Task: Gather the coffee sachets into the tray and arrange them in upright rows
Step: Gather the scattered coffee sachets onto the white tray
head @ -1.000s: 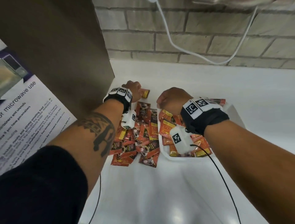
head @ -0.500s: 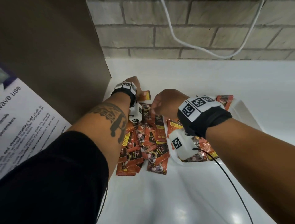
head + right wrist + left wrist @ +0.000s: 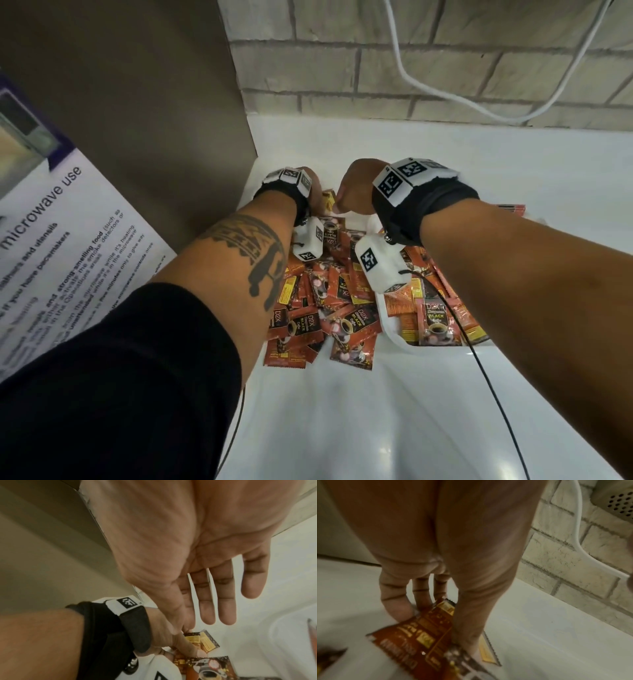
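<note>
1. Pinching a sachet (image 3: 419,635) with the left hand (image 3: 445,547), thumb on one face and fingertips (image 3: 397,609) at its far edge. Possibly gripping a second, yellow-backed one beneath it, though too blurred there to be sure.
2. Bringing the right hand (image 3: 197,547) across from above the tray (image 3: 394,334) over the last second. Now nearly meeting the left hand at the back of the worktop (image 3: 376,411), beside the brown panel (image 3: 154,102).
3. Keeping the right grip empty: fingers straight and spread, holding nothing, hovering just over the pinched sachet.
4. Leaving the pile (image 3: 325,308) lying flat and overlapping on the worktop just left of the tray, looking much as it did a second ago.
5. Leaving the tray sachets (image 3: 435,315) lying flat as well, with none standing upright yet.
6. Judging from this: picking up the strays farthest from the tray first, probably stacking or passing them between the hands before carrying them over.
7. Remaining well short of finishing: gathering hardly under way, with most sachets outside the tray and the upright rows not begun.
</note>
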A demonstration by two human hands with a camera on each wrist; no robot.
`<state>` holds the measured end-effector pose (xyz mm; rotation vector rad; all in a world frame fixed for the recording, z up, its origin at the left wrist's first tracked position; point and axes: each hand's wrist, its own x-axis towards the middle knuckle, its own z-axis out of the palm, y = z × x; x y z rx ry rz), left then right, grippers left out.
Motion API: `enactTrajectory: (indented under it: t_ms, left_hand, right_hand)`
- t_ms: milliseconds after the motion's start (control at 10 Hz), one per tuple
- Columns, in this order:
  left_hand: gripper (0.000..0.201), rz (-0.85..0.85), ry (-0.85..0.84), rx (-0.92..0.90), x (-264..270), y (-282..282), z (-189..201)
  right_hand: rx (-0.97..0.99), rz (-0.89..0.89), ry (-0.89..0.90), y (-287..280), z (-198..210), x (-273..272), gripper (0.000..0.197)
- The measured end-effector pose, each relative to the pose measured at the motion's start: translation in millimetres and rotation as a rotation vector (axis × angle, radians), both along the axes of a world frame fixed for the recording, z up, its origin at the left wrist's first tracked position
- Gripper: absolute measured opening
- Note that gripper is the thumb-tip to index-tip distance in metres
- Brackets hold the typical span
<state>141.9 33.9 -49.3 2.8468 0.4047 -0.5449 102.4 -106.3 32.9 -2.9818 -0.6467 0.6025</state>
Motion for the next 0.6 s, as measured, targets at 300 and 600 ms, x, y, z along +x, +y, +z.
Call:
enactTrajectory:
  t_ms: [300, 600]
  left_hand:
    - [0.033, 0.051, -0.107, -0.138, -22, 6, 12]
    - [0.051, 0.298, -0.177, -0.086, -76, 44, 64]
  right_hand:
    - [0.026, 0.0, 0.062, 3, -19, 8, 0.012]
    - [0.072, 0.06, 0.079, 32, -18, 5, 0.033]
